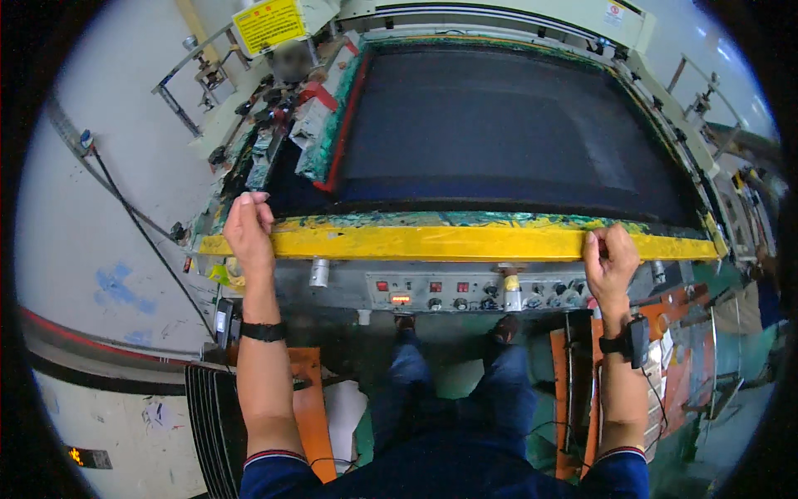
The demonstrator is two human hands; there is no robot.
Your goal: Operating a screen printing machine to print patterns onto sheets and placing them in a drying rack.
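A yellow bar [424, 243] runs along the front of a screen printing machine. At its left end is my left hand [248, 226], fingers curled in; what they hold, if anything, is hidden. My right hand [613, 258] is closed over the bar near its right end. Behind the bar lies a dark mesh screen [474, 125] in a frame smeared with green ink. Across the screen's left side sits a squeegee [342, 133] with a red edge and green ink on its holder. A metal strip [264, 158] reaches down close to my left fingertips.
Below the bar is a control panel [445, 291] with red switches, knobs and a lit display. Orange racks [309, 407] stand beside my legs on both sides. A yellow label plate [270, 25] hangs at the upper left. A black cable [137, 220] runs down the left side.
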